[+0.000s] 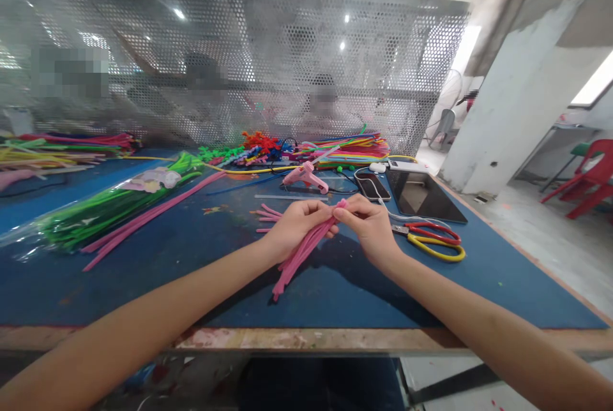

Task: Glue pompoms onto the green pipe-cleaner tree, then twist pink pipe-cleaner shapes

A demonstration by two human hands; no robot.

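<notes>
I held my left hand [294,227] and right hand [368,229] over the counter [201,270], fingers of both pinching a pink pipe-cleaner bundle [299,254] near the scissors [433,239].

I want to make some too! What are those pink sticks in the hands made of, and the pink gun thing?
pink sticks: probably fuzzy chenille pipe cleaners; matte, soft-looking, bending in the left hand and right hand. Glue gun: likely smooth plastic, slightly shiny.
</notes>
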